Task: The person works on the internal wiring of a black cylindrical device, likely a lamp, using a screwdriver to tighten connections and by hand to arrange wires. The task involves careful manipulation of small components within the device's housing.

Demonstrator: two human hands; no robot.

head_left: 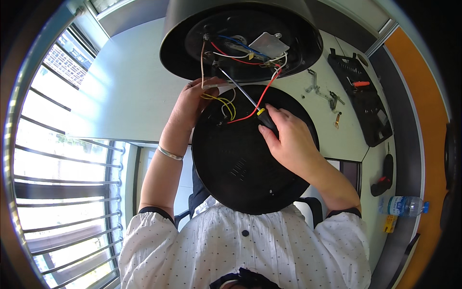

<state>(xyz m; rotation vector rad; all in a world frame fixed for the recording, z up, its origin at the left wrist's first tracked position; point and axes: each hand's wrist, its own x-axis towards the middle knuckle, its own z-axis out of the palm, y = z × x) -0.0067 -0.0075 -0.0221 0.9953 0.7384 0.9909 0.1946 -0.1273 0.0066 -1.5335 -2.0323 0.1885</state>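
Note:
My right hand (284,132) is closed on a screwdriver (264,118) with a black and yellow handle; its metal shaft slants up-left into the underside of a large dark cylindrical appliance (178,45), among red, white and blue wires and near a metal plate (267,44). My left hand (190,101) is closed around pale sleeved wires just below the appliance's rim, beside loops of yellow wire (226,106); its fingertips are partly hidden. Beneath both hands a round black cover (250,178) tilts against my body, linked to the appliance by wires.
Right on the white table (115,86) lie metal parts (332,100), an open black tool case (370,115) with a red tool, and a black-red power tool (384,178). A water bottle (404,206) is at the far right. A barred window (57,192) fills the left side.

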